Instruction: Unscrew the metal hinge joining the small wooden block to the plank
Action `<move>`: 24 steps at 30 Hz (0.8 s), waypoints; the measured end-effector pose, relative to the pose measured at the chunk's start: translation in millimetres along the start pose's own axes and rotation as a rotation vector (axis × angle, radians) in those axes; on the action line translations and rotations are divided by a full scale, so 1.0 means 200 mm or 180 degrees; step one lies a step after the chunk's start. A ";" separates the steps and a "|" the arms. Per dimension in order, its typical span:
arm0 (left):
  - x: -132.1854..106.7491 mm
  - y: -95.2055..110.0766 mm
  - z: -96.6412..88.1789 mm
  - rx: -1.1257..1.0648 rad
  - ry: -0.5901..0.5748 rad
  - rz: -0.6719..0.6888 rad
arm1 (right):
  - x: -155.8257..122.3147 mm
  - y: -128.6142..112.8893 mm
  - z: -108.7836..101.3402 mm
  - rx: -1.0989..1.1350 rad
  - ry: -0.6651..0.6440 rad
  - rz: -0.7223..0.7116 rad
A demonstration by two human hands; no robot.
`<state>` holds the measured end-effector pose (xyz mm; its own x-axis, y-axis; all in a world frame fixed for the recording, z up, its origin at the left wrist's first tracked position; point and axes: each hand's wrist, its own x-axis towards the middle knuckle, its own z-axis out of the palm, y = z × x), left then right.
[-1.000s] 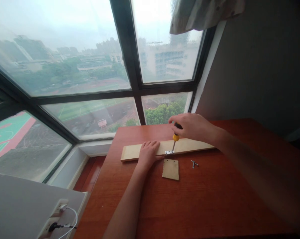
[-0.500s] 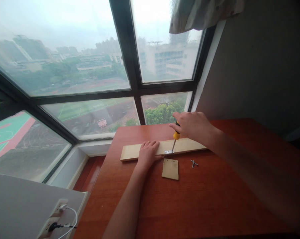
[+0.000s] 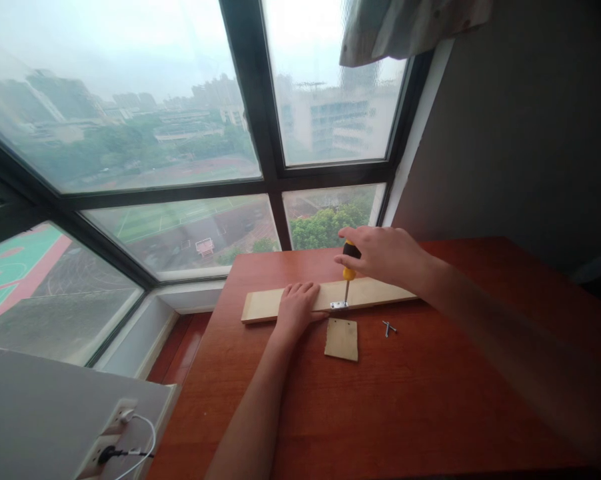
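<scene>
A long pale wooden board (image 3: 260, 305) lies across the table. My left hand (image 3: 296, 308) holds it down, fingers over its top face and thumb along the front edge. In my right hand (image 3: 380, 252) is a yellow-and-black screwdriver (image 3: 349, 273), gripped by the handle and nearly upright. Its tip meets the right end of a small silver hinge (image 3: 336, 305) at the board's front edge; any screw under the tip is too small to make out. Just in front lies a small square wooden piece (image 3: 341, 340) with two holes near its far edge.
Several loose screws (image 3: 388, 328) lie crossed on the reddish-brown table (image 3: 380, 413), right of the square piece. Windows (image 3: 270, 180) rise behind the table. A wall socket (image 3: 100, 456) with plugged-in cables is at lower left, and a curtain (image 3: 405, 30) hangs above.
The screwdriver's handle has tipped slightly left and now stands more upright, with my right hand shifting left along with it. My left hand and the board stay put.
</scene>
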<state>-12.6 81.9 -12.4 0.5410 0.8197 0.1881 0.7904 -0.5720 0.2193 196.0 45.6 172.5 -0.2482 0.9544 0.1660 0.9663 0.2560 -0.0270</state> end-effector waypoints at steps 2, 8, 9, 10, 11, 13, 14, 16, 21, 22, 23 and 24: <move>0.00 0.00 0.00 -0.0003 0.0014 0.0014 | 0.00 -0.02 0.00 -0.0341 0.0034 0.0157; 0.00 -0.01 0.01 0.0008 0.0084 0.0052 | 0.02 0.04 -0.01 0.0480 -0.0035 -0.0312; 0.00 -0.01 0.01 0.0011 0.0089 0.0050 | 0.02 0.06 -0.01 0.0727 -0.0110 -0.0427; 0.00 -0.01 0.01 0.0014 0.0087 0.0052 | 0.02 0.08 0.00 0.0925 -0.0194 -0.0505; 0.00 -0.01 0.01 0.0018 0.0082 0.0056 | 0.02 0.09 0.00 0.1050 -0.0248 -0.0530; 0.00 -0.01 0.01 0.0027 0.0070 0.0064 | 0.02 0.09 0.02 0.1003 -0.0202 -0.0393; 0.00 -0.01 0.01 0.0032 0.0064 0.0063 | 0.02 0.09 0.03 0.0845 -0.0118 -0.0248; 0.00 -0.01 0.01 0.0039 0.0063 0.0055 | 0.02 0.08 0.04 0.0456 0.0075 0.0037; 0.00 -0.01 0.00 0.0037 0.0082 0.0081 | 0.02 0.08 0.05 0.0772 0.0242 -0.0097; 0.00 -0.01 0.00 0.0044 0.0080 0.0080 | 0.03 0.09 0.05 0.1059 0.0205 -0.0170; 0.00 -0.01 0.00 0.0051 0.0075 0.0078 | 0.03 0.11 0.06 0.1365 0.0158 -0.0227; 0.00 0.00 0.00 0.0057 0.0069 0.0077 | 0.03 0.13 0.07 0.1666 0.0121 -0.0259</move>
<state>-13.4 82.3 -13.1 0.5539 0.8047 0.2139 0.7823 -0.5909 0.1973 217.9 60.7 159.0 -0.3088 0.9245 0.2234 0.7783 0.3806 -0.4994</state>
